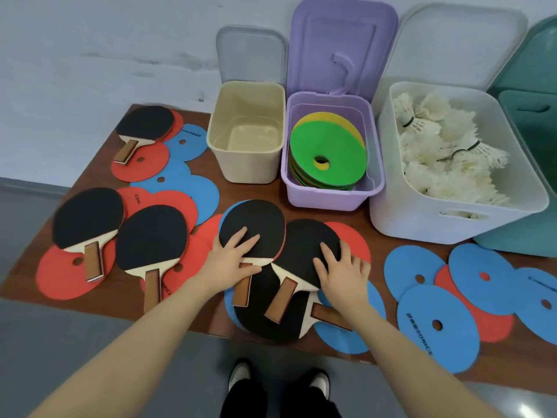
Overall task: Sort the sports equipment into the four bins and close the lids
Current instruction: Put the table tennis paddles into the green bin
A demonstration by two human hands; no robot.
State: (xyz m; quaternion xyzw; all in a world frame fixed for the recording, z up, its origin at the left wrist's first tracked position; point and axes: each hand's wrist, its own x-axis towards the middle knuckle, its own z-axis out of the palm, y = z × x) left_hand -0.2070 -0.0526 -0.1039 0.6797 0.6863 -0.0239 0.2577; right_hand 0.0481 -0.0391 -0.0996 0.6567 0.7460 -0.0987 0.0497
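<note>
Four bins stand in a row at the back of the brown table [90, 300], all lids up. Cream bin [247, 164]: empty. Purple bin [331, 191]: holds a stack of flat discs, green disc [327, 152] on top, yellow one under it. White bin [452, 224]: full of white shuttlecocks [446, 164]. Teal bin [527, 236]: at the right edge, contents not visible.

Three paddles overlap at front centre. Left hand [233, 260] lies flat on the upper left paddle [256, 224], fingers spread, thumb across the neck just above the handle. Right hand [343, 273] lies flat on the middle paddle [304, 248], fingers apart; not clamped on anything. Bottom paddle [265, 315] lies under both, its handle pointing right beneath the right wrist.

Three more paddles rest on the left half: one at back left [144, 123], two side by side at front left [87, 218] [150, 236]. All black face up.

Red and blue discs lie loose under and around the paddles; a further group of blue discs [437, 324] with a red one sits at front right, before the white bin.
</note>
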